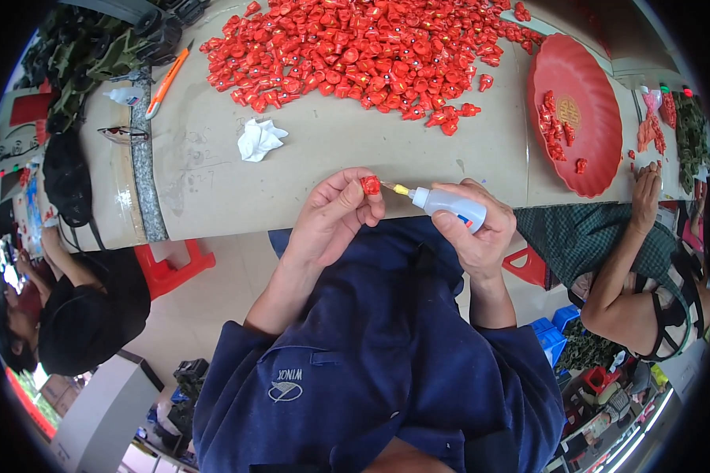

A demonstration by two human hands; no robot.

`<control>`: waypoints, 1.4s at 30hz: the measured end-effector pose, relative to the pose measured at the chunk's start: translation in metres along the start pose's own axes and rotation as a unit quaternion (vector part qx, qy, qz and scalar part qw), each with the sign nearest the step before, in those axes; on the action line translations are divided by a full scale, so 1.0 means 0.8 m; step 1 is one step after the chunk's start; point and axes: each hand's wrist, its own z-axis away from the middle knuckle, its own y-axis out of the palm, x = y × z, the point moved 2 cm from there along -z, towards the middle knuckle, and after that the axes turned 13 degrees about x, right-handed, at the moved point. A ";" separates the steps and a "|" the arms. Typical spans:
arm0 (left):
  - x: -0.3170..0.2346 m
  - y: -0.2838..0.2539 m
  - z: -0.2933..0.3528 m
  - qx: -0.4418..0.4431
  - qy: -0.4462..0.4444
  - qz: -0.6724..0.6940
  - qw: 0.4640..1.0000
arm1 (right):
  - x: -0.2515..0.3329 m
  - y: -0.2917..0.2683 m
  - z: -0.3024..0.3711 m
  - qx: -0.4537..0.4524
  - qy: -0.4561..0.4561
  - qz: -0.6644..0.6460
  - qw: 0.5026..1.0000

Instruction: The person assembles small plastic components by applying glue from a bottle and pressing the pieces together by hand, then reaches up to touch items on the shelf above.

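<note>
Between the thumb and fingers of my left hand point(331, 213) is a small red plastic figure point(370, 185). My right hand point(478, 232) is wrapped round a translucent squeeze bottle point(450, 206) with a yellow-based needle tip point(401, 190). The needle points left, its end at or very close to the red figure; whether they touch I cannot tell. Both hands are over the table's near edge. Beyond them a large heap of similar red pieces point(355, 59) covers the far middle of the table.
A red scalloped plate point(599, 134) with several red pieces lies to the right. Crumpled white tissue point(261, 140), an orange utility knife point(169, 79) and another small bottle point(126, 95) lie to the left. Co-workers sit on both sides; one's hand point(647, 189) rests at the right.
</note>
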 end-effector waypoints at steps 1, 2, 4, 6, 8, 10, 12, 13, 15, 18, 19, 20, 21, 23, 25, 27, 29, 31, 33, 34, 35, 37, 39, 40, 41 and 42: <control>0.000 0.000 0.000 0.000 0.003 -0.002 1.000 | 0.001 0.000 0.000 0.003 -0.003 0.007 1.000; 0.000 -0.001 0.000 0.000 0.003 -0.002 1.000 | 0.002 0.000 -0.001 0.005 -0.007 0.015 1.000; 0.001 -0.003 0.000 0.004 0.015 0.011 1.000 | 0.002 -0.003 0.000 0.012 -0.017 0.024 1.000; 0.001 -0.004 0.000 0.004 0.019 0.009 1.000 | 0.003 -0.004 -0.001 0.019 -0.027 0.033 0.999; 0.001 -0.004 0.000 0.005 0.022 0.008 1.000 | 0.004 -0.004 -0.002 0.018 -0.036 0.035 0.999; 0.001 -0.003 0.000 -0.006 0.026 0.004 1.000 | 0.005 -0.002 -0.002 0.010 -0.027 0.030 0.999; 0.001 -0.004 0.000 -0.004 0.030 0.001 1.000 | 0.006 -0.002 -0.002 0.002 -0.018 0.025 1.000; 0.001 -0.005 0.000 -0.001 0.034 -0.003 0.999 | 0.007 -0.002 -0.002 0.003 -0.024 0.032 0.999; 0.001 -0.004 0.000 -0.007 0.036 -0.002 0.999 | 0.006 -0.003 -0.002 0.005 -0.030 0.038 0.999; 0.000 -0.004 0.001 -0.013 0.039 -0.002 0.999 | 0.007 -0.005 -0.002 0.024 -0.040 0.056 0.997; 0.000 -0.004 0.001 -0.013 0.041 -0.004 0.999 | 0.007 -0.005 -0.002 0.022 -0.042 0.056 0.997; 0.000 -0.004 0.001 -0.013 0.040 -0.004 0.999 | 0.008 -0.005 -0.002 0.021 -0.044 0.056 0.997; 0.001 -0.004 0.000 -0.009 0.042 -0.007 0.999 | 0.008 -0.005 -0.001 0.021 -0.044 0.056 0.997; 0.001 -0.004 0.000 -0.005 0.043 -0.010 0.999 | 0.008 -0.005 -0.001 0.027 -0.040 0.060 0.997; 0.001 -0.005 0.000 -0.009 0.051 -0.018 0.999 | 0.008 -0.003 0.000 0.020 -0.034 0.056 0.998; 0.001 -0.005 0.001 -0.010 0.050 -0.021 0.998 | 0.009 -0.003 0.001 0.013 -0.028 0.052 0.998; 0.001 -0.006 0.001 -0.012 0.051 -0.025 0.998 | 0.010 -0.003 0.001 0.017 -0.027 0.046 0.998; 0.001 -0.006 0.001 -0.001 0.050 -0.033 0.998 | 0.011 -0.004 0.002 0.017 -0.029 0.040 0.999; 0.001 -0.004 0.001 -0.007 0.050 -0.032 0.998 | 0.011 -0.005 0.001 0.018 -0.031 0.034 0.999; 0.001 -0.004 0.000 -0.012 0.050 -0.031 0.998 | 0.012 -0.007 0.000 0.025 -0.038 0.039 0.998; 0.001 -0.005 0.000 -0.012 0.050 -0.031 0.998 | 0.012 -0.007 0.000 0.033 -0.046 0.043 0.997; 0.001 -0.006 0.001 -0.001 0.051 -0.029 0.998 | 0.012 -0.007 0.000 0.034 -0.044 0.042 0.998; 0.002 -0.006 0.001 -0.003 0.050 -0.028 0.998 | 0.012 -0.007 0.000 0.036 -0.042 0.041 0.998; 0.002 -0.006 0.001 -0.005 0.048 -0.027 0.998 | 0.012 -0.006 0.000 0.038 -0.041 0.045 0.997; 0.002 -0.006 0.001 -0.005 0.048 -0.027 0.998 | 0.012 -0.006 0.000 0.041 -0.041 0.049 0.997; 0.002 -0.006 0.002 -0.007 0.048 -0.028 0.998 | 0.011 -0.006 0.000 0.041 -0.041 0.049 0.997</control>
